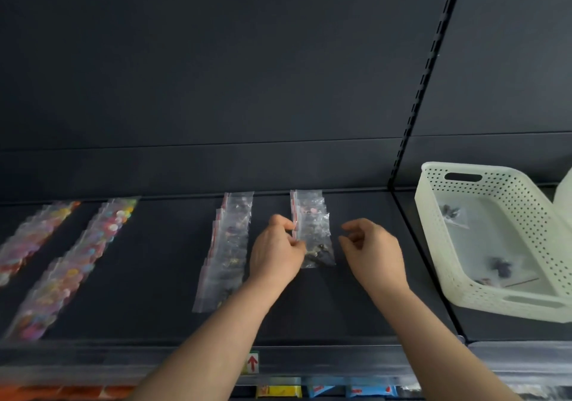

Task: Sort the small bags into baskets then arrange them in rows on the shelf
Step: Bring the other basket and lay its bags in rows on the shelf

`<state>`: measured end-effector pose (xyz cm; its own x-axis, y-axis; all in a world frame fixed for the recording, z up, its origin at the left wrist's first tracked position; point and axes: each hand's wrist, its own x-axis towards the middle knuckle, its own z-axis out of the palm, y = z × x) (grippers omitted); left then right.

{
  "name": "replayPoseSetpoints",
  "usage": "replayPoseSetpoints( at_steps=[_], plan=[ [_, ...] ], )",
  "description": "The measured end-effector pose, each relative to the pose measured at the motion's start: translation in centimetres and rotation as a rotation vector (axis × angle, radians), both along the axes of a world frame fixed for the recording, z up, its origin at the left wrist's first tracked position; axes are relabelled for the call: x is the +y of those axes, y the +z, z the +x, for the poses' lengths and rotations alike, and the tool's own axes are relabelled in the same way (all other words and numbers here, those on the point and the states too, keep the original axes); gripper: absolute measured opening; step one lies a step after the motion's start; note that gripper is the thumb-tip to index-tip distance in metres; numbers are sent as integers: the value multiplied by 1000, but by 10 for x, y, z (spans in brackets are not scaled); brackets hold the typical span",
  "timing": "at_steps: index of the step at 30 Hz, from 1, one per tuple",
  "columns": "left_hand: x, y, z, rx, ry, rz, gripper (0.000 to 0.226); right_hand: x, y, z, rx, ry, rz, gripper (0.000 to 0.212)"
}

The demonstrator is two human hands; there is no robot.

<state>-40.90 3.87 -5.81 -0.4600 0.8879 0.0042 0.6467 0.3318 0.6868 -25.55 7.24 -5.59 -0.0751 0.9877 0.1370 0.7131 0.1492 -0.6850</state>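
Item: front bag (pixel 318 246), a clear zip pouch with dark contents, lying on the shelf (pixel 365 301) as the nearest piece of the short row (pixel 309 211) and overlapping the pouch behind it. We judge the step in hand to be seating this pouch in line. To do it well, we square its red-striped left edge with the edges behind, match the overlap of the full row (pixel 227 246) just to the left, and press it flat before letting go. The film looks slippery, and a nudge could fan out the pouches already laid. Left hand (pixel 277 253): palm down, in line with the forearm, fingers (pixel 294 242) curled and pinched on the pouch's left edge. Right hand (pixel 376 246): just beside the pouch on its right and not touching it, fingers loosely curled, a little apart, holding nothing. We would bring it to the right edge to steady the pouch. Further left: two rows of coloured-disc pouches (pixel 77 264). To the right, in the next shelf bay: white perforated basket (pixel 464 295) with a few dark-filled pouches (pixel 498 266) inside, so we judge the row unfinished.
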Motion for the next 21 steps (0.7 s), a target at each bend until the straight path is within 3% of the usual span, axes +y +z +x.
replayPoseSetpoints(
  at_steps=[3, 8, 13, 21],
  plan=[
    [9, 16, 17, -27, -86, 48, 14, 0, 16, 21, -220, -12, 215, 17],
    [26, 35, 70, -67, -237, 98, 13, 7, 27, 74, -374, -110, 402, 15],
    [44, 54, 134, 22, -393, 159, 11, 8, 35, 141, -495, -197, 305, 22],
    [72, 68, 227, 316, -679, 72, 15, 11, 35, 224, -470, -327, 179, 36]
  ],
)
